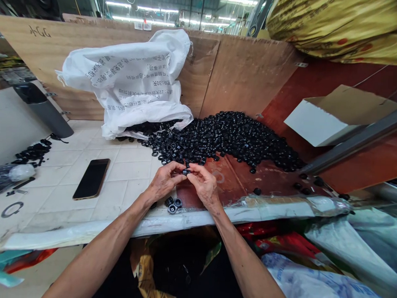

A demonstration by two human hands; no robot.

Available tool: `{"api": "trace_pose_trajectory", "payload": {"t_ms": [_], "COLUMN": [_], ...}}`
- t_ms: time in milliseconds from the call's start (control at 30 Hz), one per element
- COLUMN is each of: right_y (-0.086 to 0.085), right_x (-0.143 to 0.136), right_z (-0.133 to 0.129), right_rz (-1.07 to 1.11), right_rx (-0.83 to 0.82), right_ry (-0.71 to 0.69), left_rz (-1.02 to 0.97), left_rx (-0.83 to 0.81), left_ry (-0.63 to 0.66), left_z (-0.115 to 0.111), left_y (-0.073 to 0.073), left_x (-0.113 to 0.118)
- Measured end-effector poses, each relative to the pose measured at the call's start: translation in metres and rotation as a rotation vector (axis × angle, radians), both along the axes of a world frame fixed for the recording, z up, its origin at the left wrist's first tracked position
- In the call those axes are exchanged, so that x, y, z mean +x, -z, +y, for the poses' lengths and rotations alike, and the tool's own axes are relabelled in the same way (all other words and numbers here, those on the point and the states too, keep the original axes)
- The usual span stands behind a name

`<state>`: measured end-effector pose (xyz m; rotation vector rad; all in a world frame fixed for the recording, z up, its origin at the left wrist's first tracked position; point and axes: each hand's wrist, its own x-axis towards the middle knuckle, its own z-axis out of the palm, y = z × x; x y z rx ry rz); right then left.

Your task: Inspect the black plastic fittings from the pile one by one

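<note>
Between my fingertips, in front of the heap, is a small round black plastic part [186, 171]. My left hand [166, 179] pinches it from the left, with thumb and forefinger pressed on it. My right hand [203, 184] grips its other side the same way. Just beyond my fingers spreads a large pile of black plastic parts [231, 135]. Several loose black parts [173, 204] lie below my left hand by the table's front edge, some showing grey insides. Whether the held part is one piece or two joined, I cannot make out.
A white woven sack [136, 77] lies open at the back. On the left are a phone [91, 179], a dark bottle [45, 109] and a flat ring [12, 209]. A white carton [319, 120] sits right. Below the edge hangs an open bag [151, 277].
</note>
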<state>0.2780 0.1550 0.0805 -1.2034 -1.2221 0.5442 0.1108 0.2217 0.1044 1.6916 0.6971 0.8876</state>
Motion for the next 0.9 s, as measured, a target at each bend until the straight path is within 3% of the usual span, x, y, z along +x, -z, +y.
{"api": "trace_pose_trajectory", "payload": {"t_ms": [200,400,600,900], "right_y": [0.0059,0.0002,0.0021,0.0], "right_x": [-0.0045,-0.0041,-0.003,-0.0039], "right_z": [0.001,-0.005,-0.0039,-0.0077], "right_rz": [-0.069,-0.206,-0.32,-0.213], "right_rx": [0.015,0.044,-0.058,-0.111], "right_ry": [0.08,0.024,0.118,0.017], "left_rz": [0.027,0.018,0.033,0.024], "left_rx": [0.064,0.022,0.005,-0.026], "left_ry": [0.004,-0.005,0.038,0.007], "left_z": [-0.0007,-0.0003,-0.0004,-0.0007], "left_y": [0.0025,0.0026,0.002,0.0035], "left_x": [0.0001,-0.0012,-0.0006,0.0007]}}
